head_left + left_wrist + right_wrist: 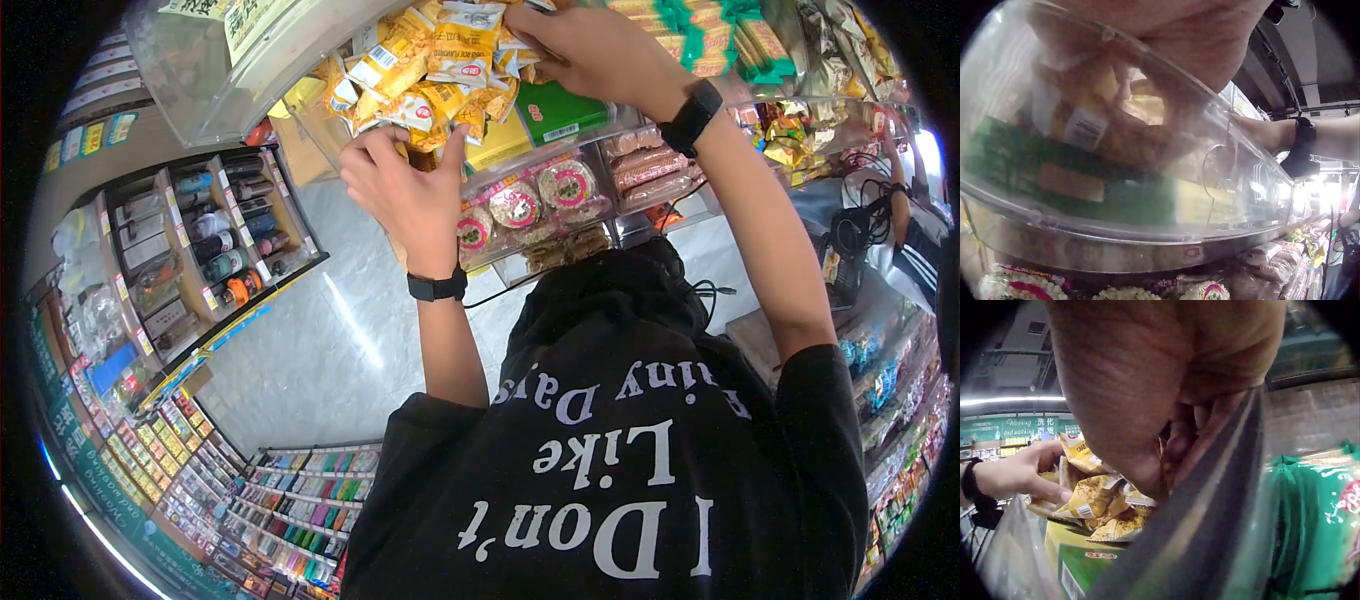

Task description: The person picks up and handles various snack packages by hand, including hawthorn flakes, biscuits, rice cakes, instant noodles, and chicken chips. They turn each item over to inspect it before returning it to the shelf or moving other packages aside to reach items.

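Yellow-and-white snack packets [440, 70] lie heaped in a clear plastic bin [1147, 236], over a green-and-yellow box [570, 118]. At the left end of the heap is my left hand [405, 190], its thumb and fingers spread around some packets; in the right wrist view the thumb presses on a snack packet [1088, 497]. My right hand [590, 55] reaches into the heap's right side. Its fingers curl against the thumb in the right wrist view, with a sliver of orange-brown wrapper between them and most of that packet hidden.
Round pink-labelled snacks [515, 205] fill the lower bin, next to brown packs [650, 165]. Green-wrapped packs [765, 45] stand right of the bin. A raised clear lid [195, 80] is at the left. Behind lie a grey floor [330, 290] and a shelf unit [190, 240]. A thin cable hangs near my waist.
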`<state>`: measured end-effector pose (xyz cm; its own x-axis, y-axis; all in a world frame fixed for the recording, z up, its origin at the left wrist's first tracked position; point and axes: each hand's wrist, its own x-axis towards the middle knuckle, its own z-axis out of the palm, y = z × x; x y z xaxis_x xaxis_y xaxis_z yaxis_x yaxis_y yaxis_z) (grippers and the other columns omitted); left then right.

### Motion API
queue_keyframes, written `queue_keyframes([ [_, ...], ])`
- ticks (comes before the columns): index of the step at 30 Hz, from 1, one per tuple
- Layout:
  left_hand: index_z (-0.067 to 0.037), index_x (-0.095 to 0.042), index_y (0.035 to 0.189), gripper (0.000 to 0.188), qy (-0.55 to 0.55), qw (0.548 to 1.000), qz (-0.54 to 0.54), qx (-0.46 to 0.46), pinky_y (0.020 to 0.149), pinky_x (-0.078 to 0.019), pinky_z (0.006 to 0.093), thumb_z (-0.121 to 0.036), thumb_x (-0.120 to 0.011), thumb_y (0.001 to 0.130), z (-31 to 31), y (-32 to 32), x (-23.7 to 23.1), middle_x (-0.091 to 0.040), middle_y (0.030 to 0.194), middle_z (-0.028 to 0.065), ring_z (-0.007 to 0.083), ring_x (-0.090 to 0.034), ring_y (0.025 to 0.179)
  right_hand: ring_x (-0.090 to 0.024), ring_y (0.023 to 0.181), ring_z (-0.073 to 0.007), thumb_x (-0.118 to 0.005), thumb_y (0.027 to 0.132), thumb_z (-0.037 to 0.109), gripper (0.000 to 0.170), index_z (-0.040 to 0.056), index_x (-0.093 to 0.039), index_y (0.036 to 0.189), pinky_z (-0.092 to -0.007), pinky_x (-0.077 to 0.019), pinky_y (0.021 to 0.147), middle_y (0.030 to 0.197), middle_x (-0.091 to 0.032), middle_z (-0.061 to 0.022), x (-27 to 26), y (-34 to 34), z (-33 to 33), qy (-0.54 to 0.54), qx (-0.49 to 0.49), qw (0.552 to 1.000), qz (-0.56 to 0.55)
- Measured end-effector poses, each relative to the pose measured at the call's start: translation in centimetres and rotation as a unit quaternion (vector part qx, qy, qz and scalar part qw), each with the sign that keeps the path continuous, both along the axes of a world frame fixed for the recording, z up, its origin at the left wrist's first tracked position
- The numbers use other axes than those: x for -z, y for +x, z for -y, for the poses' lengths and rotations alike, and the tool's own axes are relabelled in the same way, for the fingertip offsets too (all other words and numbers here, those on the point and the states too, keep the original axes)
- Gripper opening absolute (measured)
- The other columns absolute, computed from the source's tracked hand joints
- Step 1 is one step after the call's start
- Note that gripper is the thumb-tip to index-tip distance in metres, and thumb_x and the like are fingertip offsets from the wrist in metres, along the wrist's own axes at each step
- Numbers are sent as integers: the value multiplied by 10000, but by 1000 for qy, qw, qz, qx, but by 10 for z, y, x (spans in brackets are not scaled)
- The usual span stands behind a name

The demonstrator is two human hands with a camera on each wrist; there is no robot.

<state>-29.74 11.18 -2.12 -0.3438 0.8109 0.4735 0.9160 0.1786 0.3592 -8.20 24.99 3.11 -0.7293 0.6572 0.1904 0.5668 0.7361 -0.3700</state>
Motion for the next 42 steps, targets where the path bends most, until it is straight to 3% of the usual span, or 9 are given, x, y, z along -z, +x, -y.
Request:
queue_keyframes([
  [24,-88,-564,932,594,29,999,-12,10,804,-392,456,-426,-950,633,0,-2,4,-502,993,118,343,-522,978,-637,720,-436,-634,825,41,290,44,-482,1072,-525,-485,624,705,-618,-213,1,0,4,15,-12,1000,-14],
  [33,-100,-571,951,576,20,1000,-1,9,818,-387,444,-446,-929,659,3,-3,5,-505,996,109,335,-524,973,-661,758,-441,-691,864,118,302,66,-484,1078,-509,-509,646,749,-645,-226,-11,3,17,-36,9,999,32],
  [36,-103,-576,950,571,19,1000,-7,9,813,-386,440,-451,-925,663,2,-3,4,-511,990,100,325,-529,960,-681,849,-376,-693,899,162,326,101,-544,1182,-454,-540,706,922,-674,-173,25,10,14,49,-28,998,-36],
  [39,-90,-574,953,555,16,1000,-13,15,782,-378,431,-396,-929,656,4,-3,2,-512,962,87,311,-515,929,-664,959,-380,-634,932,129,242,72,-615,1166,-477,-548,815,1025,-687,-173,23,18,12,-5,-43,999,-27],
  [42,-87,-565,943,543,23,999,-12,18,766,-369,425,-361,-931,652,2,-4,3,-509,947,81,305,-501,905,-659,965,-378,-639,914,108,261,76,-644,1173,-474,-546,822,1071,-666,-163,26,20,15,-1,-48,997,-63],
])
